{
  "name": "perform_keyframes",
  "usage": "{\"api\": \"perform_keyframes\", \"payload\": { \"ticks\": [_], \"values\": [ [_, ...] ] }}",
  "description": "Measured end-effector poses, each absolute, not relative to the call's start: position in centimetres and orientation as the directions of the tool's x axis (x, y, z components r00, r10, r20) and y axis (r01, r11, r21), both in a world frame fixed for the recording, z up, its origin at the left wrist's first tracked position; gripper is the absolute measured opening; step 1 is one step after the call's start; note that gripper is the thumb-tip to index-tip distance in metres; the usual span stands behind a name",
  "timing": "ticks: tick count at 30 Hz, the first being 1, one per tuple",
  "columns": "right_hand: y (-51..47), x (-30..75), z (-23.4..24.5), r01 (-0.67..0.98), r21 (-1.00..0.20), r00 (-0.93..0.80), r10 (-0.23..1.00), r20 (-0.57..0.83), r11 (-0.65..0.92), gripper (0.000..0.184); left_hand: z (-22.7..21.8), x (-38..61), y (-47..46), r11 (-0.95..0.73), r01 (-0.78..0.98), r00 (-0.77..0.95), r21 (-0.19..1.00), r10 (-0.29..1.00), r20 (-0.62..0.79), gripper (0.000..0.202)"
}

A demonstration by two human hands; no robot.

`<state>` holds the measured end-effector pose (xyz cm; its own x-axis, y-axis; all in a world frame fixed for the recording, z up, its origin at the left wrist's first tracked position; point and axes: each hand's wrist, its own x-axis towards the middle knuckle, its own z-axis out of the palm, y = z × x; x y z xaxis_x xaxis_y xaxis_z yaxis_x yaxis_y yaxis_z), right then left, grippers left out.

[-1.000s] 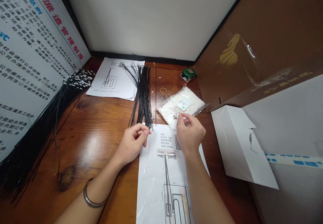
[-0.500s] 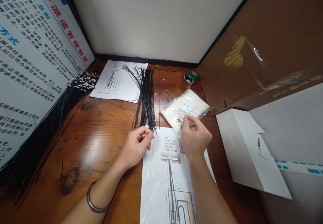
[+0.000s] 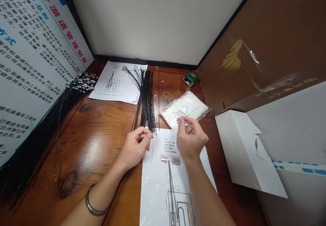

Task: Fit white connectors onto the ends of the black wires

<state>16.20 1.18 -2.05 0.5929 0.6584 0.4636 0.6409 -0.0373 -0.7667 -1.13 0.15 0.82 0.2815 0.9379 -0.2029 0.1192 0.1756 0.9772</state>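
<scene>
My left hand (image 3: 134,146) rests on the wooden table (image 3: 102,131), its fingers pinched together at the near end of a bundle of thin black wires (image 3: 145,98). My right hand (image 3: 189,137) is raised just in front of a clear bag of small white parts (image 3: 184,109), with thumb and fingers pinched on something tiny and white that I cannot make out. Both hands hover over the top of a drawing sheet under clear film (image 3: 170,182).
A large heap of black wires with white ends (image 3: 51,117) lies along a printed board (image 3: 30,59) on the left. A second drawing sheet (image 3: 117,81), a green object (image 3: 191,78) and rubber bands (image 3: 166,94) lie at the back. A white box (image 3: 244,151) stands at right.
My right hand has drawn slightly back from the bag with its fingers still pinched. The left hand has stayed by the wire ends. The view has shifted a little.
</scene>
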Motion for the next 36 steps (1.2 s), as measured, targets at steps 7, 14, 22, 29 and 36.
{"api": "perform_keyframes", "payload": {
  "ticks": [7,14,22,29,36],
  "values": [
    [0.9,16.0,-2.1,0.438,-0.896,0.608,0.71,0.354,0.071,0.021,0.3,-1.1,0.3,0.179,0.1,0.257,0.979,0.946,-0.199,0.024],
    [0.4,14.9,-1.5,0.333,-0.938,0.512,0.816,0.268,0.099,0.016,0.3,-1.2,0.3,0.213,0.055,0.244,0.975,0.944,-0.22,0.025],
    [0.4,15.3,-2.2,0.715,-0.696,0.333,0.841,0.427,0.07,0.018,0.5,-1.1,0.3,0.202,0.079,0.266,0.976,0.939,-0.216,0.024],
    [0.9,15.0,-2.5,0.827,-0.559,0.224,0.884,0.411,0.051,0.02,1.0,-1.1,0.2,0.2,0.099,0.266,0.975,0.939,-0.219,0.024],
    [1.2,15.4,-2.2,0.706,-0.705,0.395,0.787,0.474,0.07,0.021,0.8,-1.1,0.3,0.195,0.114,0.27,0.974,0.938,-0.219,0.025]
  ]
}}
